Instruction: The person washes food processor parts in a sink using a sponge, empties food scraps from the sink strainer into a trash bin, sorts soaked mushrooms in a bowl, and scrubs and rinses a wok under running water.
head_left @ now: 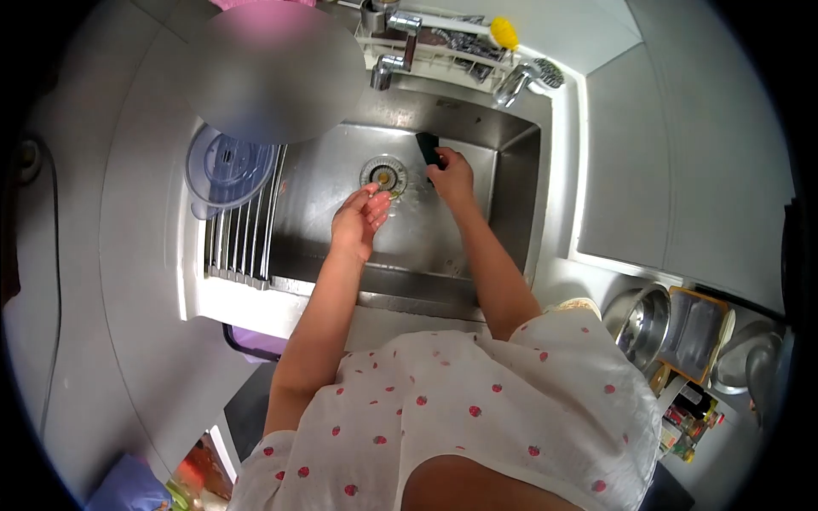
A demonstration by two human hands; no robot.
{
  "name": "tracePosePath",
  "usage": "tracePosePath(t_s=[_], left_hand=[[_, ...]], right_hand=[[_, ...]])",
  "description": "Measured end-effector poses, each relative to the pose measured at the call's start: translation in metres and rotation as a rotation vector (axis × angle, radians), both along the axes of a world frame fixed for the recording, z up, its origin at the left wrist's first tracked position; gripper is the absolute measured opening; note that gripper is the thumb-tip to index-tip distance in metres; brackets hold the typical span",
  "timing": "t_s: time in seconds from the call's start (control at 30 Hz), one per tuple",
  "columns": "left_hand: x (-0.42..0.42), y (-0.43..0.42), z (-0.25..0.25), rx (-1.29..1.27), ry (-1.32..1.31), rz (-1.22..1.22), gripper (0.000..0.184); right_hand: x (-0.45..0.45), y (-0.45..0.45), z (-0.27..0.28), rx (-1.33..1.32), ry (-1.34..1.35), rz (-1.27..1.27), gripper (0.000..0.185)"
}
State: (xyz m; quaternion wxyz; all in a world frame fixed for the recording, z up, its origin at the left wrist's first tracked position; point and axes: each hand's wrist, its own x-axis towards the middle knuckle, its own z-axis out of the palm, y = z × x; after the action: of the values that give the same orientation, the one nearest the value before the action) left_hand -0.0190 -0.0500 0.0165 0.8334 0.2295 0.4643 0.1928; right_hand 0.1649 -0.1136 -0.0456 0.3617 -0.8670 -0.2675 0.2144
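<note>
My right hand (452, 177) is closed around a dark green pad (427, 148), which looks like a scouring sponge, over the right half of the stainless steel sink (409, 243). To its left, my left hand (360, 223) is held palm up, fingers apart and slightly bent, just in front of the drain strainer (384, 176). A few small yellow-green bits lie by the strainer and close to the left fingertips. Whether the fingertips touch them I cannot tell.
A chrome faucet (394, 63) stands at the back rim. Behind it is a rack (452, 51) with a yellow-headed brush (504, 33). On the left, a clear plastic container (228, 166) sits on a roll-up drying rack (240, 243). Metal bowls (637, 326) stand at right.
</note>
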Motion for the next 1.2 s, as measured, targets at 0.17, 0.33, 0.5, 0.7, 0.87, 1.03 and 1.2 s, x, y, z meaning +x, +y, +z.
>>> tracePosePath(t_s=[0.17, 0.33, 0.5, 0.7, 0.87, 1.03, 1.2], left_hand=[[0.007, -0.008, 0.021, 0.017, -0.087, -0.037, 0.022], [0.006, -0.010, 0.024, 0.007, -0.078, -0.027, 0.023], [0.014, -0.011, 0.038, 0.042, -0.122, -0.046, 0.023], [0.014, 0.009, 0.034, 0.045, -0.138, 0.054, 0.022], [0.016, 0.015, 0.024, 0.071, -0.058, 0.098, 0.022], [0.016, 0.028, 0.016, 0.040, -0.094, 0.126, 0.030], [0.025, 0.031, 0.028, 0.150, 0.060, 0.148, 0.042]], right_hand=[[0.008, 0.003, 0.033, -0.066, -0.008, 0.043, 0.035], [0.024, 0.021, 0.147, 0.408, -0.735, 0.059, 0.033], [0.075, 0.070, 0.184, 0.470, -1.104, 0.071, 0.033], [0.044, 0.066, 0.142, 0.324, -0.286, 0.156, 0.022], [0.010, 0.052, 0.078, 0.084, 0.184, 0.437, 0.027], [-0.005, 0.041, 0.133, 0.355, 0.906, 0.490, 0.032], [-0.011, 0.053, 0.068, 0.075, -0.268, 0.437, 0.035]])
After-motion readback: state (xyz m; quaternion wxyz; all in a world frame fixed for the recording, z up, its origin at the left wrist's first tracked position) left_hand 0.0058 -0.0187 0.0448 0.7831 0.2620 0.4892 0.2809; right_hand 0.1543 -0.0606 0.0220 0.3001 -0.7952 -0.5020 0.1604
